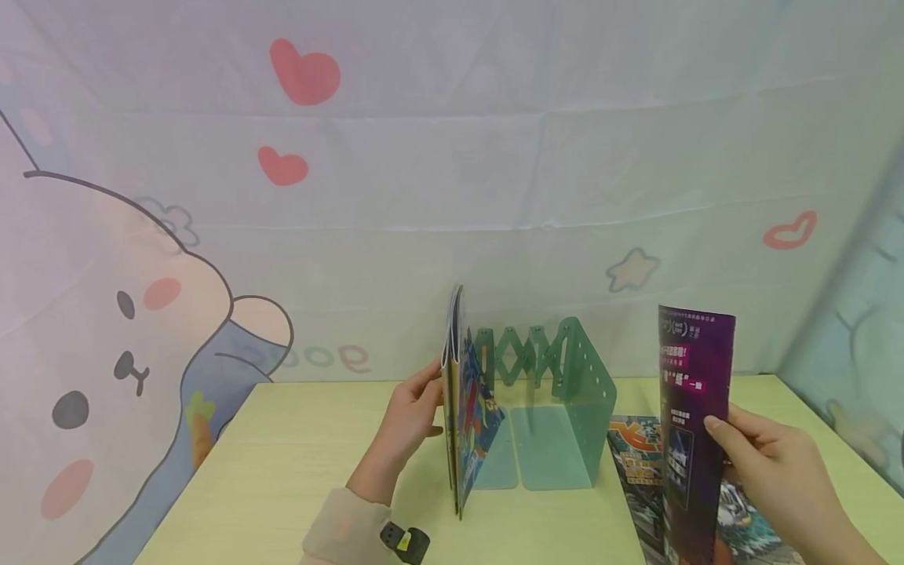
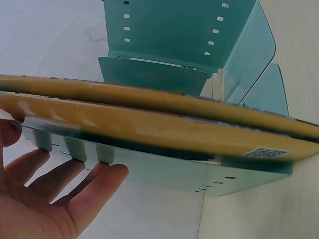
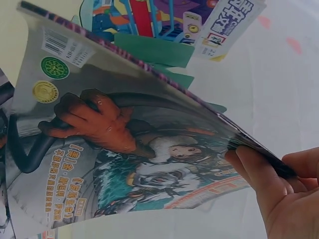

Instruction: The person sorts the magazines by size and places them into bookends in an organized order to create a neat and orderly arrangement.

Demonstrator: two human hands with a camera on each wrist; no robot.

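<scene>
My right hand (image 1: 784, 463) pinches a magazine (image 1: 695, 439) by its edge and holds it upright above the table. Its dark purple side shows in the head view; an illustrated cover with a red-gloved hand shows in the right wrist view. Two or so thin magazines (image 1: 455, 400) stand against the left side of a green expandable bookend (image 1: 589, 400). My left hand (image 1: 410, 424) is at that left side, its fingertips (image 2: 117, 172) touching the outside of the side plate (image 2: 159, 162). Part of that hand is hidden behind the plate and magazines in the head view.
Another magazine (image 1: 639, 455) lies flat on the light yellow table (image 1: 282, 471), right of the bookend and partly under the held one. A printed cloth (image 1: 452, 157) hangs behind the table. The bookend's right plate stands upright.
</scene>
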